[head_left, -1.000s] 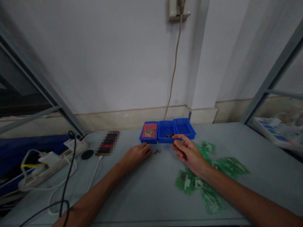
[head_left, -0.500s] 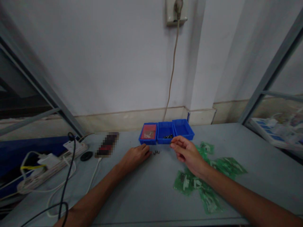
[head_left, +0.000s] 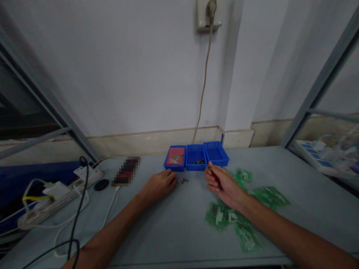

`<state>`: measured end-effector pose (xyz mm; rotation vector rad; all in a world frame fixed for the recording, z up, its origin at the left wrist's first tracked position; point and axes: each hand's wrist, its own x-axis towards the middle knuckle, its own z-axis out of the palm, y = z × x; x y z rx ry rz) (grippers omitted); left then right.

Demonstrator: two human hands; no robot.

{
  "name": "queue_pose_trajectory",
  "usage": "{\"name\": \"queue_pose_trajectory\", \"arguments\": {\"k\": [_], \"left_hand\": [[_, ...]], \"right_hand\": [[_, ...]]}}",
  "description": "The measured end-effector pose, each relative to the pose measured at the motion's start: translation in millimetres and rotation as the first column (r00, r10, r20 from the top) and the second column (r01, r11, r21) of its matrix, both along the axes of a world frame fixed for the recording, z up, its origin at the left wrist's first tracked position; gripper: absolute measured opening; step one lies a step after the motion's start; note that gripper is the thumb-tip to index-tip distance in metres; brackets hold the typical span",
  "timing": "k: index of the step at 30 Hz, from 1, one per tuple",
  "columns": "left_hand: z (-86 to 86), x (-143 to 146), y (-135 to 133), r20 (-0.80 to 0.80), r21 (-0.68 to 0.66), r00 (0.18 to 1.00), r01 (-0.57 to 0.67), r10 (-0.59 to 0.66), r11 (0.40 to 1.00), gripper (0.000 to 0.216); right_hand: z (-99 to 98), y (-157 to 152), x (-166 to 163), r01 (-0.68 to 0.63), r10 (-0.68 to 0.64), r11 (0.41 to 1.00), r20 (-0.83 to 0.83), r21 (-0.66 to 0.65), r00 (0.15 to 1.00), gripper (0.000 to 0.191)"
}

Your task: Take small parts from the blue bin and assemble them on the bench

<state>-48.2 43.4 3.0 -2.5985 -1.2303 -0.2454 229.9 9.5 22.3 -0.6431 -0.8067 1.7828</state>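
Observation:
My left hand (head_left: 160, 184) rests palm-down on the grey table, fingers loosely bent and holding nothing. Just right of its fingertips lie a few small metal parts (head_left: 184, 181), curved and too small to name. My right hand (head_left: 221, 184) is raised, pinching a small dark metal part (head_left: 209, 168) between thumb and fingertips. Behind it stand three blue bins: the middle bin (head_left: 194, 150) holds several small metal parts (head_left: 199, 161), the left bin (head_left: 165, 163) a red sheet and a clear packet (head_left: 176, 159), and nothing shows in the right bin (head_left: 215, 148).
Green plastic packets (head_left: 269, 197) lie beneath and around my right forearm. To the left are a blurred-out phone (head_left: 126, 172) on a white cable, a round black object (head_left: 101, 185), and a power strip (head_left: 36, 216) with cords. A wall socket (head_left: 209, 15) is above.
My right hand has turned and shifted slightly right, so the small metal part in its pinch now shows. My left hand has stayed almost in place.

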Motion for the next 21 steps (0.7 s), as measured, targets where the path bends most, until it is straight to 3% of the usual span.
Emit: {"name": "queue_pose_trajectory", "arguments": {"k": [5, 10, 15, 21], "left_hand": [[0.5, 1.6, -1.1, 0.011, -0.033, 1.0, 0.006, -0.006, 0.999, 0.028], [1.5, 2.2, -3.3, 0.019, -0.048, 1.0, 0.019, -0.018, 0.999, 0.031], [-2.5, 0.1, -1.3, 0.032, -0.038, 0.999, 0.041, -0.04, 0.998, 0.033], [-9.3, -2.1, 4.5, 0.008, -0.024, 0.999, 0.031, -0.031, 0.999, 0.036]], "right_hand": [[1.8, -1.8, -1.7, 0.059, -0.062, 0.997, 0.058, 0.046, 0.996, 0.038], [0.4, -4.4, -5.0, 0.147, -0.198, 0.965, 0.231, 0.218, 0.953, 0.032], [-5.3, -2.9, -4.9, 0.154, -0.319, 0.905, 0.395, 0.396, 0.862, 0.027], [-3.9, -4.0, -6.2, 0.102, -0.276, 0.912, 0.41, 0.398, 0.87, 0.027]]}}
